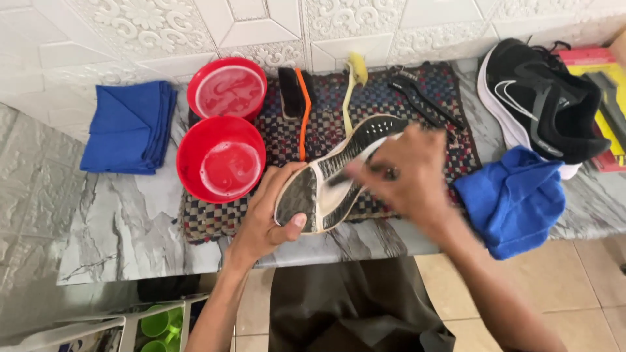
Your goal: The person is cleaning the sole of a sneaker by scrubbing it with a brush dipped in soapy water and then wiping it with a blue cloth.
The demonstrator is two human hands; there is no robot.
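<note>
My left hand (264, 215) grips the heel end of a black sneaker (339, 171) that is turned sole-up over a checkered woven mat (391, 104). My right hand (404, 173) is blurred above the sole's middle and holds a small brush (355, 171) against it; the brush is mostly hidden by the fingers. The matching black sneaker (541, 104) stands upright at the right end of the marble counter.
Two red bowls (222, 160) of soapy water sit on the mat's left side. A black and orange brush (297, 98), a yellow brush (355, 72) and black laces (420, 101) lie behind. Folded blue cloth (130, 127) left, crumpled blue cloth (512, 199) right, a yellow-and-red package (603, 91) far right.
</note>
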